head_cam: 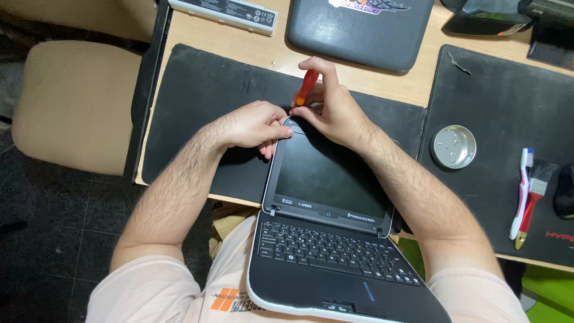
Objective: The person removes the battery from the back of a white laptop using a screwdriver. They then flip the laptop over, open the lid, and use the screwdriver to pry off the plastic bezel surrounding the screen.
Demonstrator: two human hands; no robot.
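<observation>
A small dark laptop (326,179) lies opened flat, its keyboard half on my lap and its screen half resting on the desk edge. My left hand (258,124) grips the top left corner of the screen bezel. My right hand (332,107) holds a red-and-orange-handled screwdriver (307,85) nearly upright, its tip at the top edge of the screen bezel beside my left fingers.
A black mat (197,101) covers the wooden desk. To the right sit a small round metal tin (453,146), a toothbrush (521,191) and a paintbrush (532,200) on a second mat. A grey case (359,30) and a battery pack (224,13) lie at the back. A beige chair (72,101) stands left.
</observation>
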